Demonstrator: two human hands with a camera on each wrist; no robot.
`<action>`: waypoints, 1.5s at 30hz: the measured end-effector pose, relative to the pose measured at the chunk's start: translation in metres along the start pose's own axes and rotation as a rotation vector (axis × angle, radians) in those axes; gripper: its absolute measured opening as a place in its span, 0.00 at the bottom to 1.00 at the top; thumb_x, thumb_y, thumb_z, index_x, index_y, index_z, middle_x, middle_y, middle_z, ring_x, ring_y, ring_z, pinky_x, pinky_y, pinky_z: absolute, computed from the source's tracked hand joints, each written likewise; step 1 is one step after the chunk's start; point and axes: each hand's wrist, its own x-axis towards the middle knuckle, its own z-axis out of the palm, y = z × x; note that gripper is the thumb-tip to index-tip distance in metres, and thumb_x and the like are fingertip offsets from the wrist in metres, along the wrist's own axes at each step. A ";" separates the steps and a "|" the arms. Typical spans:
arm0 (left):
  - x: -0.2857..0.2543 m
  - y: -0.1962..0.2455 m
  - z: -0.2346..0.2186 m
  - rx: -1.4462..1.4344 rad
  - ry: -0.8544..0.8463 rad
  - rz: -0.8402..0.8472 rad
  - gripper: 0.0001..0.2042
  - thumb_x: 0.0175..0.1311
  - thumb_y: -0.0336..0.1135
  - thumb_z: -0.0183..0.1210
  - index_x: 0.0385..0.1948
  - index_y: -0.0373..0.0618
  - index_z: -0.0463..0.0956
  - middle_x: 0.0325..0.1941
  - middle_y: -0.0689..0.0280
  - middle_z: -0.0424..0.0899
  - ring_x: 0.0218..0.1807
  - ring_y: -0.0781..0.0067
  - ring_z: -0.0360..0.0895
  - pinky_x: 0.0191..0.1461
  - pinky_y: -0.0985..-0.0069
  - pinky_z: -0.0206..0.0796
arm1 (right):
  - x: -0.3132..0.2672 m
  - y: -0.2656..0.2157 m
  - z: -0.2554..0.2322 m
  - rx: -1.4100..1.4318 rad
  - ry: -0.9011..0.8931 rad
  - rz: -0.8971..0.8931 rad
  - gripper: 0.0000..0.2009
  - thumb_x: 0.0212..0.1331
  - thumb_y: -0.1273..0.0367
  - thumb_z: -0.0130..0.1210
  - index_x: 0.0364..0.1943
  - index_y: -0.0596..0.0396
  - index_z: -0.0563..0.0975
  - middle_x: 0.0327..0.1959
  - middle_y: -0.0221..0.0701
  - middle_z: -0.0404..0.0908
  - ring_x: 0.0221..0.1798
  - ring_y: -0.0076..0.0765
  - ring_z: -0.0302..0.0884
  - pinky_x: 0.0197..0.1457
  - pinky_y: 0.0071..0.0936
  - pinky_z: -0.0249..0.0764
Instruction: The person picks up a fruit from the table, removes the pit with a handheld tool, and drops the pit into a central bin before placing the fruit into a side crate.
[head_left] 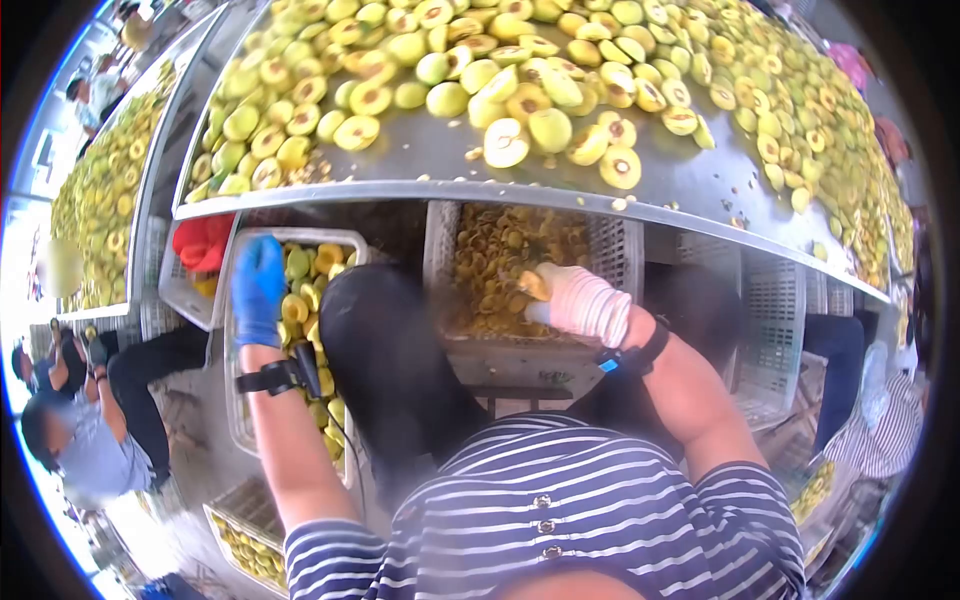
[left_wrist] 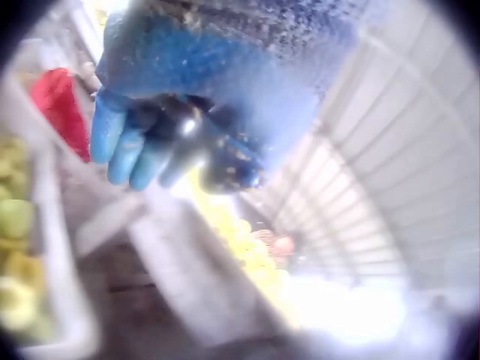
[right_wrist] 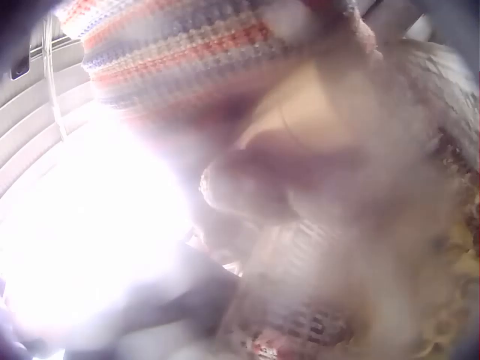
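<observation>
My left hand, in a blue coated glove, is over a white crate of yellow-green fruit halves. The left wrist view shows its gloved fingers bent loosely, with no fruit visible between them. My right hand wears a pale knitted glove with coloured stripes. Its fingertips pinch a yellow-brown piece above a second crate filled with brownish-yellow fruit pieces. Glare and blur spoil the right wrist view, where a smooth tan shape shows under the striped glove; I cannot tell its kind.
A metal table piled with halved fruit spans the front, its raised edge above both crates. A red cloth-like item lies in a crate at the left. My knees flank the middle crate. Other people sit at both sides.
</observation>
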 end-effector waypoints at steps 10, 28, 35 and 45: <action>0.042 0.247 0.221 0.359 -0.591 0.413 0.30 0.57 0.47 0.65 0.58 0.37 0.71 0.40 0.53 0.84 0.41 0.66 0.83 0.43 0.69 0.73 | -0.005 -0.006 -0.025 0.467 0.190 0.032 0.21 0.54 0.58 0.63 0.46 0.58 0.75 0.34 0.48 0.83 0.39 0.55 0.82 0.41 0.43 0.76; -0.074 0.268 0.148 -0.811 -0.440 0.171 0.20 0.79 0.41 0.38 0.52 0.34 0.75 0.47 0.58 0.84 0.46 0.70 0.82 0.55 0.75 0.73 | -0.027 -0.031 -0.033 0.419 0.439 -0.191 0.18 0.54 0.62 0.60 0.45 0.59 0.76 0.37 0.49 0.82 0.44 0.59 0.80 0.47 0.44 0.76; -0.079 0.268 0.157 -0.844 -0.368 0.169 0.23 0.79 0.46 0.40 0.44 0.34 0.80 0.42 0.60 0.86 0.40 0.74 0.81 0.50 0.77 0.72 | -0.014 -0.032 -0.032 0.242 0.345 -0.102 0.14 0.56 0.65 0.56 0.41 0.61 0.77 0.35 0.51 0.82 0.42 0.60 0.80 0.45 0.46 0.76; -0.074 0.266 0.161 -0.774 -0.337 0.165 0.24 0.78 0.48 0.42 0.38 0.36 0.82 0.32 0.63 0.85 0.36 0.77 0.78 0.45 0.79 0.70 | 0.014 -0.019 -0.008 0.375 0.237 -0.304 0.12 0.55 0.68 0.54 0.41 0.58 0.79 0.34 0.47 0.83 0.41 0.57 0.81 0.44 0.42 0.78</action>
